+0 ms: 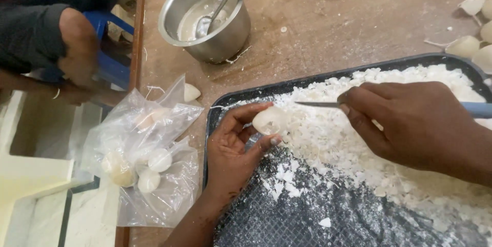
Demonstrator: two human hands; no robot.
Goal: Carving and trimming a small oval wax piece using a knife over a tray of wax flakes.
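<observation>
White lump (270, 120) pinched in left hand (233, 147) — right hand (410, 124) grips knife (320, 104), handle half-hidden.

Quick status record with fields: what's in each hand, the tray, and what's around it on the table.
left hand: holds a small white shell-like piece over the tray
right hand: grips a knife, tip pointing at the piece
tray: black, heaped with white flakes
steel bowl: spoon inside, whitish liquid
plastic bag: pale round pieces, left of tray
</observation>
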